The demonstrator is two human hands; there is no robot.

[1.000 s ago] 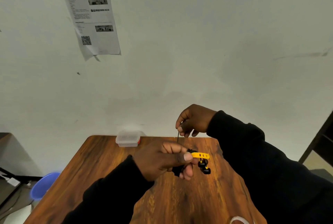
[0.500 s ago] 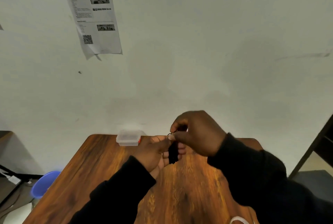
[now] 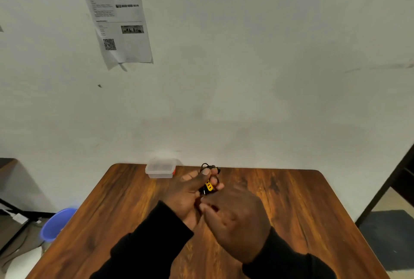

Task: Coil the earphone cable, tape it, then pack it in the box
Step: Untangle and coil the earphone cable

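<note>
A black earphone cable (image 3: 207, 167) with a yellow strap piece is bunched between my two hands above the middle of the wooden table (image 3: 291, 207). My left hand (image 3: 188, 195) grips the bundle, thumb up near the top loop. My right hand (image 3: 235, 218) is closed over the lower part of the bundle, just below and right of the left. A small loop of cable pokes out above my left thumb. A clear plastic box (image 3: 160, 167) with its lid on and a red tab stands at the table's far edge, left of the hands. No tape is visible.
The table butts against a pale wall with a printed sheet (image 3: 118, 18) stuck on it. A blue bucket (image 3: 57, 222) stands on the floor to the left. A dark frame (image 3: 387, 189) stands at the right.
My right hand has dropped from above the bundle to below it, near my left wrist. The yellow strap shows again between the fingers. Both hands sit lower over the table.
</note>
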